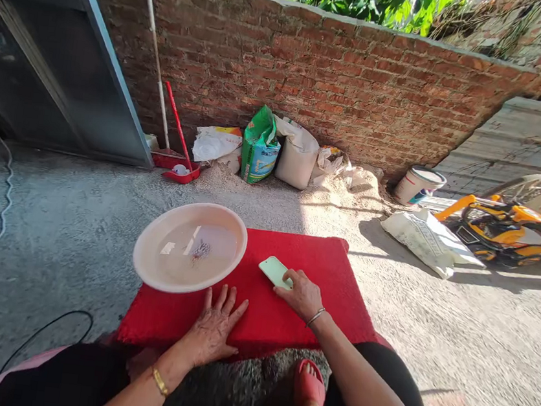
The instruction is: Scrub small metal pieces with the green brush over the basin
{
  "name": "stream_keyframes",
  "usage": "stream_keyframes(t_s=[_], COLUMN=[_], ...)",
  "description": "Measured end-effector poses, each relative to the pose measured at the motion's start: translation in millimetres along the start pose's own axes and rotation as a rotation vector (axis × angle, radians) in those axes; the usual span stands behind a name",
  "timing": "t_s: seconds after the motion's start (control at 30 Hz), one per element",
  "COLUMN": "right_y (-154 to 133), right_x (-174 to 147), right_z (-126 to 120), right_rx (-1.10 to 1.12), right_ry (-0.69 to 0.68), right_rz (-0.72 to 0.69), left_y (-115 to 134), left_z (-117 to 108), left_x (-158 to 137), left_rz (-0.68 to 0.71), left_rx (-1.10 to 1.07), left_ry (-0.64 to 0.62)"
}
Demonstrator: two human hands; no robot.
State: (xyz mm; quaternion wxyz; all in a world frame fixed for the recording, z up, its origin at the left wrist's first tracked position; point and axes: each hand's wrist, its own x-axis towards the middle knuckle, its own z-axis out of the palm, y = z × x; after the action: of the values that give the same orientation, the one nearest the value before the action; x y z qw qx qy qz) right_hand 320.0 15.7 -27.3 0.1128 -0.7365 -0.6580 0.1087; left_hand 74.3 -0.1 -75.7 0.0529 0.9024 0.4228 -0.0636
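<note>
- At the centre of the frame, the right hand (303, 296) is half closed, its thumb and fingers gripping one end of a light green phone (272, 270).
- Right of the frame's middle, this phone is over the red cloth (311, 252).
- At lower centre, the left hand (215, 332) is empty, fingers spread on the cloth.
- At centre left, a pale basin (144, 255) with water is just beside the left fingertips.

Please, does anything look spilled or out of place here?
Yes: pale loose material lies heaped on the ground around the sacks by the brick wall, as if spilled. The basin seems to overhang the edge of the red table.
</note>
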Motion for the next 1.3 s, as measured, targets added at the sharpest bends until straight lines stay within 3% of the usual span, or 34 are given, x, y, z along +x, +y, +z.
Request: stream_keyframes(t_s=[0.1,0.27,0.37,0.47,0.7,0.8,0.9,1.1,1.2,1.3], right_y=[37.2,114.9,132.8,116.2,30.5,22.0,47.3,125.1,121.0,88.1], right_x=[6.5,3.8,-1.3,-1.1,19.4,31.0,43.4,51.4,50.1,52.8], right_z=[-15.0,-49.9,-64.2,-62.3,-23.0,-18.4,-29.3,-62.9,-59.6,-40.7], right_rx=[0.012,-0.017,-0.031,0.016,0.134,0.08,-0.016,-0.001,0.12,0.238], right_ry=[0.001,0.019,0.091,0.122,0.082,0.012,-0.011,0.086,0.147,0.182], right_rz=[0.144,0.499,0.625,0.544,0.05,-0.052,0.013,0.474,0.468,0.305], left_y=[0.1,2.4,2.6,1.6,0.3,1.6,2.4,7.3,11.6,14.2], left_z=[0.2,-3.3,-2.3,1.3,2.5,-0.3,-1.6,-4.0,-11.0,-19.2], left_x=[0.0,0.0,0.1,0.2,0.7,0.5,-0.2,6.4,13.1,13.9], left_rz=[-0.001,0.004,0.0,-0.003,-0.011,-0.011,-0.013,-0.02,0.013,0.131], left_rx=[0.014,0.017,0.033,0.045,0.043,0.041,0.043,0.093,0.118,0.111], left_ry=[-0.016,-0.035,-0.029,-0.013,-0.023,-0.037,-0.049,-0.071,-0.101,-0.094])
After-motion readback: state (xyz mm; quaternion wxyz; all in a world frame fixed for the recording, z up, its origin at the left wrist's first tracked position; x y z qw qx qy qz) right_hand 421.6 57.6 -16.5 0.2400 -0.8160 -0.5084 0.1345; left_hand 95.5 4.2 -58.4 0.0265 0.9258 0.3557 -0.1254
